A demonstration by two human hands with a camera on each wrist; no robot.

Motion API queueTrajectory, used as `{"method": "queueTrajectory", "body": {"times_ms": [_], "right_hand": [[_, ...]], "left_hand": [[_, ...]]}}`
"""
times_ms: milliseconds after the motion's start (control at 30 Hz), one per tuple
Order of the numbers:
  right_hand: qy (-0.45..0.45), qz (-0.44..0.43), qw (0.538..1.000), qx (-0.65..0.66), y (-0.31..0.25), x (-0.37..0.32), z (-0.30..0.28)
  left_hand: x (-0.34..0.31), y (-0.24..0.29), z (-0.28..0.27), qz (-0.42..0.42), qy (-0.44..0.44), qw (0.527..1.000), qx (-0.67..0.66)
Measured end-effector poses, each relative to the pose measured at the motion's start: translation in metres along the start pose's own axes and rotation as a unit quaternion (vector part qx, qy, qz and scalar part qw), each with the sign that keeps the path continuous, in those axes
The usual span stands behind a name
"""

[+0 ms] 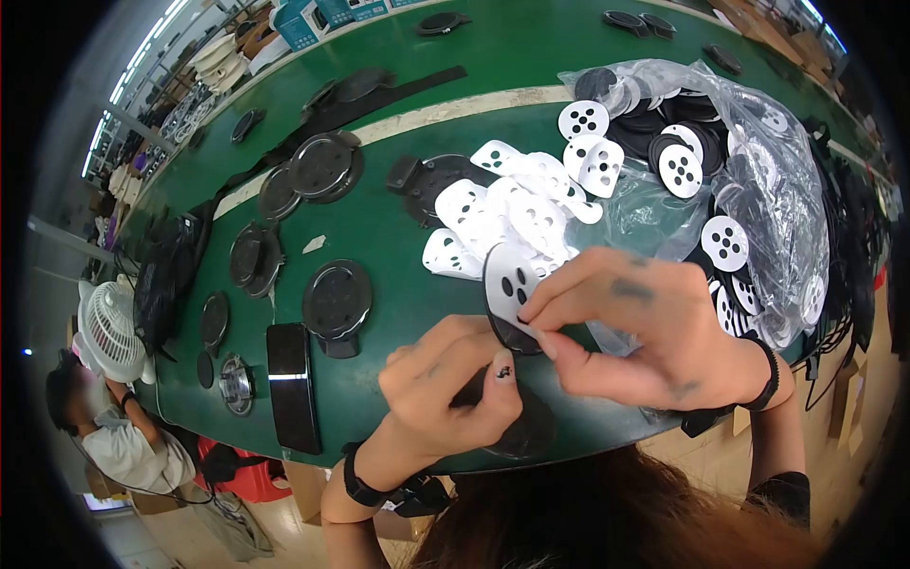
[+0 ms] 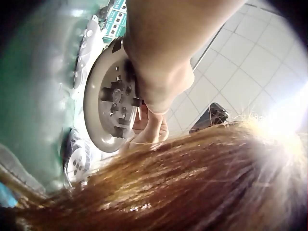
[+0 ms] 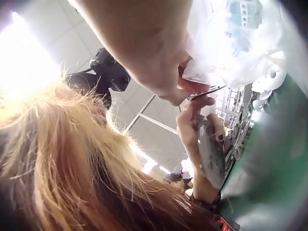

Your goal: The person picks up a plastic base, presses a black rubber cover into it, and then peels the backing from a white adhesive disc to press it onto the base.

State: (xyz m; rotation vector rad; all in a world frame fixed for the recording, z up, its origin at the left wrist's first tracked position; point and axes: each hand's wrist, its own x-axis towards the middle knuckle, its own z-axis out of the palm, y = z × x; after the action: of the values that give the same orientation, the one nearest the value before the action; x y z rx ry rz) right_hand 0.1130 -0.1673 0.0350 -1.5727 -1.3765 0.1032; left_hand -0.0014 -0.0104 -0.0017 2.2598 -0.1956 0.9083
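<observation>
In the head view a white disc with dark holes (image 1: 504,277), backed by a black layer, stands tilted between the two hands. My right hand (image 1: 654,327) pinches its right edge between thumb and fingertips. My left hand (image 1: 453,384) has its fingers curled at the lower left edge of the disc. A round dark base with pegs (image 2: 113,96) shows beside the left hand (image 2: 159,91) in the left wrist view. The right wrist view shows a round grey part (image 3: 211,153) at the left hand's fingers, beneath the right hand (image 3: 180,86).
White perforated pieces (image 1: 517,213) lie piled beyond the hands. A clear plastic bag (image 1: 787,190) with white and black discs is at the right. Black round parts (image 1: 337,299) and a phone-like black slab (image 1: 294,387) lie left on the green table (image 1: 398,256). A person (image 1: 133,446) sits far left.
</observation>
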Motion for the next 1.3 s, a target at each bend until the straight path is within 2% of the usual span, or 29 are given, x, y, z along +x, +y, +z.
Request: {"method": "queueTrajectory", "body": {"times_ms": [100,133,233,367,433,500,533,667,833,900,933,967,1033,1067,1100,1133,1167,1233,1267,1300], "right_hand": [[0.003,0.009,0.999,0.032,0.002,0.004,-0.004],[0.003,-0.014,1.000,0.010,0.004,0.005,-0.004],[0.017,-0.042,0.998,-0.040,0.003,0.002,0.004],[0.016,-0.057,0.997,-0.041,0.003,0.000,0.006],[0.013,-0.027,0.999,-0.023,0.003,0.003,0.003],[0.019,-0.007,1.000,-0.009,0.006,0.008,-0.008],[0.025,0.012,1.000,0.005,0.009,0.011,-0.014],[0.140,0.120,0.982,0.047,0.025,0.019,-0.032],[0.188,0.111,0.976,0.002,0.045,0.021,-0.039],[0.183,0.114,0.976,0.032,0.052,0.020,-0.039],[0.162,0.089,0.982,0.039,0.058,0.019,-0.036],[0.139,0.091,0.986,0.018,0.058,0.019,-0.032],[0.076,0.103,0.992,-0.010,0.054,0.019,-0.026],[0.063,0.094,0.993,-0.027,0.056,0.018,-0.024],[0.064,0.094,0.993,-0.027,0.056,0.018,-0.022],[0.061,0.032,0.998,0.010,0.055,0.019,-0.019],[0.058,-0.029,0.997,0.047,0.054,0.020,-0.018],[0.003,-0.065,0.997,0.050,0.050,0.019,-0.016],[-0.005,-0.069,0.995,0.068,0.051,0.016,-0.011],[-0.053,-0.062,0.989,0.119,0.050,0.017,-0.011]], "left_hand": [[0.004,-0.003,-0.001,-0.029,0.010,0.997,-0.073],[0.004,0.000,-0.005,-0.077,-0.007,0.992,-0.099],[0.007,0.003,-0.009,-0.082,-0.017,0.984,-0.159],[0.003,0.003,-0.003,-0.111,-0.011,0.986,-0.125],[0.002,0.001,-0.003,-0.107,-0.008,0.985,-0.138],[0.000,0.001,-0.004,-0.164,0.006,0.970,-0.180],[0.000,-0.001,-0.004,-0.164,0.006,0.970,-0.179],[0.000,-0.002,-0.005,-0.221,0.023,0.941,-0.255],[-0.003,-0.006,-0.006,-0.267,0.035,0.913,-0.307],[-0.001,-0.007,-0.005,-0.286,0.075,0.893,-0.340],[-0.004,-0.012,-0.005,-0.269,0.030,0.916,-0.297],[-0.002,-0.009,-0.006,-0.268,0.028,0.916,-0.297],[0.005,-0.001,-0.006,-0.368,0.026,0.824,-0.431],[0.005,0.000,-0.005,-0.367,0.024,0.824,-0.431],[0.006,0.001,-0.004,-0.384,0.008,0.775,-0.501],[0.006,0.001,-0.002,-0.398,-0.009,0.720,-0.568],[0.006,0.002,0.000,-0.398,-0.008,0.720,-0.568],[0.004,0.004,0.005,-0.433,-0.036,0.650,-0.624],[0.003,0.006,0.007,-0.447,-0.048,0.626,-0.637],[0.002,0.008,0.009,-0.447,-0.047,0.626,-0.637]]}}
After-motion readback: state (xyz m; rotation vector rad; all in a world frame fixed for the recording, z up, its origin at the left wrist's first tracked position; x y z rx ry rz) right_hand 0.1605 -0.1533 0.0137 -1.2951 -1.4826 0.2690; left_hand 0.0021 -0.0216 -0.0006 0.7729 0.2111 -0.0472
